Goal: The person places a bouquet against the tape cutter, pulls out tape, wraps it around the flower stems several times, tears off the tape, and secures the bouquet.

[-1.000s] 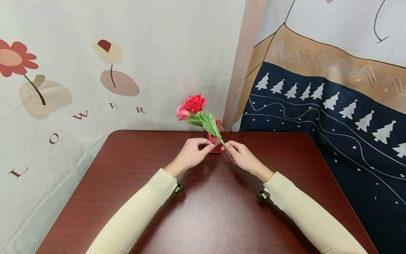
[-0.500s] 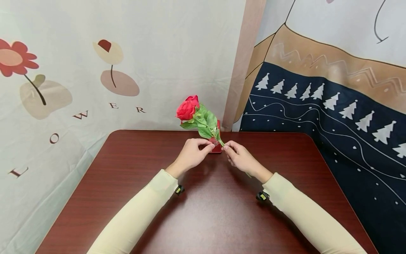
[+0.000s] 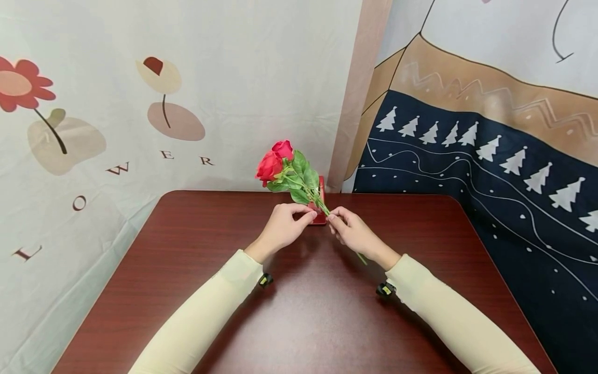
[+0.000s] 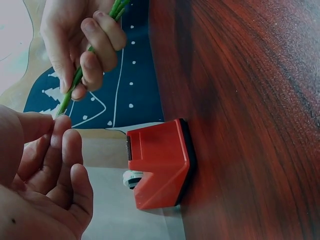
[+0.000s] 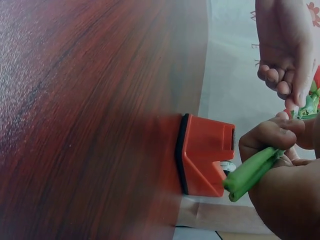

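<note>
Two red roses (image 3: pixel 275 161) with green leaves lean to the upper left in the head view. My right hand (image 3: pixel 356 232) grips their green stems (image 5: pixel 252 175), whose cut ends stick out below the fist. Close beside it, my left hand (image 3: pixel 285 228) pinches thumb and index finger together at the stems. A small clear strip, apparently tape (image 5: pixel 295 113), shows at those fingertips in the right wrist view; most of it is hidden. Behind the hands stands a red tape dispenser (image 4: pixel 162 160) with a serrated cutter and a pale roll (image 4: pixel 132 179).
The dark red wooden table (image 3: pixel 299 311) extends around the hands. At its far edge hangs a pale cloth (image 3: pixel 261 78) printed with flowers and letters. A dark blue cloth (image 3: pixel 434 166) with white trees hangs at the right.
The roses have turned about their stems, so both blooms and more leaves show. The right hand has rolled slightly, and the stem ends now show below it. The left hand has hardly moved.
</note>
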Action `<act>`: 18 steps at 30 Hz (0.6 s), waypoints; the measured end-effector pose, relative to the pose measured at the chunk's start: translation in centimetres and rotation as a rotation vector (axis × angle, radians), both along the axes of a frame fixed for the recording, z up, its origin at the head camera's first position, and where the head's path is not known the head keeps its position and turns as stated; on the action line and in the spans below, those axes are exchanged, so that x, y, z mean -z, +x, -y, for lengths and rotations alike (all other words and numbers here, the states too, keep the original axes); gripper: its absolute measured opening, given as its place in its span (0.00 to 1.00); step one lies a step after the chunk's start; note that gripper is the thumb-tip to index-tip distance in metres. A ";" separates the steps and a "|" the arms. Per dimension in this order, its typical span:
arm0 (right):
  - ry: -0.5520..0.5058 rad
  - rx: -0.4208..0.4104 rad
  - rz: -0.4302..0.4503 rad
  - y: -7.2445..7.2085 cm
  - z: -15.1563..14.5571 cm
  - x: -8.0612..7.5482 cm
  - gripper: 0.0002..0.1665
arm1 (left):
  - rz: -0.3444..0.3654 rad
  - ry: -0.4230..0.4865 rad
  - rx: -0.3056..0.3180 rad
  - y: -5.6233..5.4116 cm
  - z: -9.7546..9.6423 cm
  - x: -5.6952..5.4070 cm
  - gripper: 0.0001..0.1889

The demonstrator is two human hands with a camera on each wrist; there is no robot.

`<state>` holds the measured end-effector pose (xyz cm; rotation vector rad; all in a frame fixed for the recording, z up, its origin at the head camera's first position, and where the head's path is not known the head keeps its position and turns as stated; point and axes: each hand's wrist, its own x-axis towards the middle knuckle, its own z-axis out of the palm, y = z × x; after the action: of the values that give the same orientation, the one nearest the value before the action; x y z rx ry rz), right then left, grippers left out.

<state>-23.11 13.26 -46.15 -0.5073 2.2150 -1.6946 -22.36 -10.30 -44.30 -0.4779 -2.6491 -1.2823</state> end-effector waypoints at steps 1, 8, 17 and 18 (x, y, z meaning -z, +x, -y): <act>0.001 0.000 0.000 0.0 0.0 0.0 0.18 | -0.002 0.002 0.000 0.0 0.0 0.0 0.10; -0.002 0.012 0.040 0.2 0.1 -0.4 0.20 | -0.002 0.012 -0.002 0.0 0.0 -0.1 0.10; -0.007 0.051 0.041 0.3 0.6 -0.7 0.22 | -0.011 0.008 -0.008 0.0 0.1 -0.2 0.10; -0.010 0.050 0.045 0.3 0.6 -0.8 0.21 | -0.010 0.005 -0.008 0.0 0.1 -0.2 0.10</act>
<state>-22.77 12.64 -45.39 -0.4151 2.2059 -1.7255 -22.36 -10.41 -44.08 -0.4714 -2.6360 -1.2806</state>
